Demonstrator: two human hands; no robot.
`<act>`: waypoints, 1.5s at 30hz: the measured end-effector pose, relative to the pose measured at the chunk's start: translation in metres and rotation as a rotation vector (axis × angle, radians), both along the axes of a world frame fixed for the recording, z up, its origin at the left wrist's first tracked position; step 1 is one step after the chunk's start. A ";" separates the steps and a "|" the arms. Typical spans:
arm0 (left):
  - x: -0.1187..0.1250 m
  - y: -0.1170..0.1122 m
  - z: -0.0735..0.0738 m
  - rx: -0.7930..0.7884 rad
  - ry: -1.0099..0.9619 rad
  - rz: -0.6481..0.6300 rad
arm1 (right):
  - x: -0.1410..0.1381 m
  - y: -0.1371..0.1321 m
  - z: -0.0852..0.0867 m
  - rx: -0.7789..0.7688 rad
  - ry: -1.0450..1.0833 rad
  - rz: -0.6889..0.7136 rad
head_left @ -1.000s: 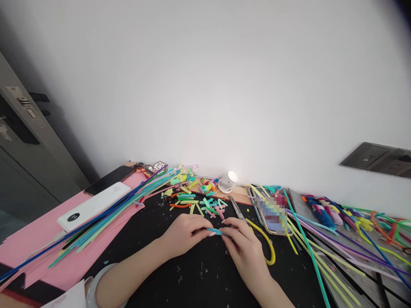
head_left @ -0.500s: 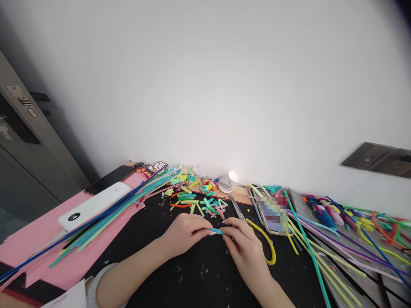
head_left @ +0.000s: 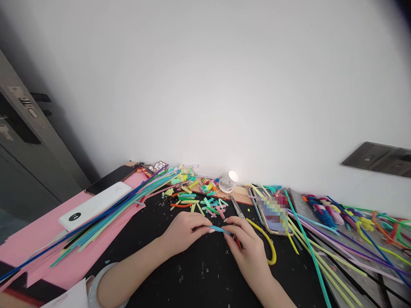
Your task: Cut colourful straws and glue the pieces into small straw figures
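My left hand (head_left: 185,231) and my right hand (head_left: 248,246) meet over a black mat (head_left: 199,273). Both pinch a short blue pipe-cleaner piece (head_left: 218,229) between their fingertips, the left at its left end, the right at its right end. A red bit shows under my right fingers. Just beyond the hands lies a heap of short cut pipe-cleaner pieces (head_left: 205,201) in green, pink, orange and yellow. Small scissors (head_left: 236,208) lie right behind my right hand. A curved yellow pipe cleaner (head_left: 269,244) rests beside my right hand.
A bundle of long pipe cleaners (head_left: 105,218) crosses pink paper (head_left: 48,244) at the left, beside a white power bank (head_left: 93,206) and a dark phone (head_left: 111,179). A phone (head_left: 272,211), more long pipe cleaners (head_left: 321,252) and small figures (head_left: 324,211) lie right. A small white cup (head_left: 228,182) stands by the wall.
Both hands have shifted very slightly and kept their pinch on the blue piece, which now tilts a little down to the right.
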State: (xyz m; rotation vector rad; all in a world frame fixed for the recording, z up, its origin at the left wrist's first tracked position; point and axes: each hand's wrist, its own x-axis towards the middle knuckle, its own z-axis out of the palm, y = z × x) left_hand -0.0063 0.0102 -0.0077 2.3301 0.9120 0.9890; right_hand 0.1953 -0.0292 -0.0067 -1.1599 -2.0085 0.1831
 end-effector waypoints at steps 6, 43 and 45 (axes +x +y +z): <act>0.000 0.000 0.001 -0.001 0.011 0.002 | -0.002 0.000 0.002 -0.035 0.054 0.001; 0.001 -0.001 0.007 0.010 0.017 0.011 | 0.001 0.001 -0.001 -0.036 -0.022 -0.011; 0.001 -0.002 0.009 -0.001 0.011 0.016 | 0.001 0.002 -0.002 -0.037 -0.023 -0.015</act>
